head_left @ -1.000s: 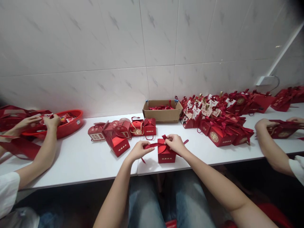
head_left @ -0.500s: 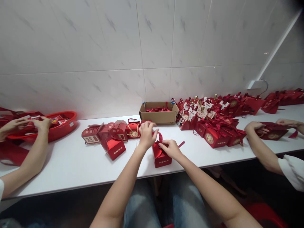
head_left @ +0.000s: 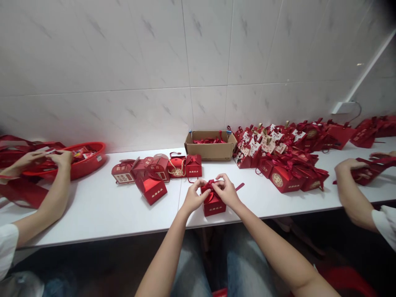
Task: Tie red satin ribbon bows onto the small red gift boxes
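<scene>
At the left edge of the frame, a co-worker's hands (head_left: 61, 159) are above a red basin (head_left: 96, 164), which holds small wrapped pieces (head_left: 85, 153). Left of centre, a cluster of decorated boxes (head_left: 158, 170) stands on the white counter (head_left: 99, 214), one lettered box (head_left: 152, 192) set at an angle in front. In the lower middle, the left hand (head_left: 194, 199) has its grip drawn nearly closed, thumb and forefinger bent around a red ribbon (head_left: 210, 184). That ribbon lies on top of a small red box (head_left: 215, 209), which stands near the counter's front edge, gold lettering facing the viewer. Beyond it, at centre, a cardboard box (head_left: 210, 153) holds loose ribbons (head_left: 208, 140). The right hand (head_left: 228, 193) meets the ribbon from the other side, its grip pinched on it between thumb and forefinger. Right of centre, tagged red bags (head_left: 247, 149) crowd together behind bow-tied boxes (head_left: 287, 182). At the right edge, another co-worker's hand (head_left: 349, 168) touches a dark red package (head_left: 368, 175)
</scene>
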The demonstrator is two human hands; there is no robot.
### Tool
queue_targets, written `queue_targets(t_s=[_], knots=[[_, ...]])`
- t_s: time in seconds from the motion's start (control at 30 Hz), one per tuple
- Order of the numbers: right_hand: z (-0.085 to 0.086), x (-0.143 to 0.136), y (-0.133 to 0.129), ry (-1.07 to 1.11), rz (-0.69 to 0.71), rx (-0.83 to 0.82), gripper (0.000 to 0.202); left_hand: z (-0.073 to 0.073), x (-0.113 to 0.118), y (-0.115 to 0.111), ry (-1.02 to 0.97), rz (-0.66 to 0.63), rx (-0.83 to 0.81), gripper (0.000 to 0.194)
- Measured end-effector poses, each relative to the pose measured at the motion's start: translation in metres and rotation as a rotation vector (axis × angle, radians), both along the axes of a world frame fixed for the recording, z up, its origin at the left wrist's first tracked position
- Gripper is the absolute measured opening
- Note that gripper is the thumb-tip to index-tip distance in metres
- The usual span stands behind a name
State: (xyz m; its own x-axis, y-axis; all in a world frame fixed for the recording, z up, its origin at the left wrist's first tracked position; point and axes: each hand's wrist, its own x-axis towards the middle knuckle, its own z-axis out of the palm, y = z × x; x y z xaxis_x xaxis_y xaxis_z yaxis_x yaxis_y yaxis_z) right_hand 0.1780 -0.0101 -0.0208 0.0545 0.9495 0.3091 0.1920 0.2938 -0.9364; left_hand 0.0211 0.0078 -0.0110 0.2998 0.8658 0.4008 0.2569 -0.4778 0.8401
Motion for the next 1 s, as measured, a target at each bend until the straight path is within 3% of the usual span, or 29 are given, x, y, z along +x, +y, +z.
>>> queue_targets(t_s=[0.1, 0.33, 0.53, 0.63, 0.73, 0.8, 1.0], knots=[[0.003, 0.002, -0.002, -0.071, 0.005, 0.064, 0.013, -0.001, 0.003, 0.0, 0.005, 0.045, 0.0, 0.016], [0.014, 0.008, -0.008, -0.347, 0.039, 0.199, 0.016, -0.001, 0.005, 0.0, -0.018, 0.135, 0.021, 0.007], [0.008, 0.01, -0.002, -0.466, -0.087, 0.197, 0.011, -0.005, 0.005, 0.002, -0.054, 0.138, 0.055, 0.006], [0.007, 0.012, 0.003, -0.336, -0.031, 0.026, 0.009, -0.012, 0.005, 0.005, -0.081, 0.136, 0.114, 0.006], [0.007, 0.013, 0.007, -0.092, 0.214, -0.171, 0.024, -0.02, 0.007, 0.009, -0.111, 0.136, 0.143, 0.007], [0.005, 0.012, 0.009, 0.036, 0.301, -0.22, 0.034, -0.024, 0.009, 0.011, -0.123, 0.142, 0.138, 0.006], [-0.008, 0.0, 0.005, 0.187, 0.176, -0.147, 0.043, -0.02, 0.009, 0.005, -0.174, 0.193, 0.178, 0.01]])
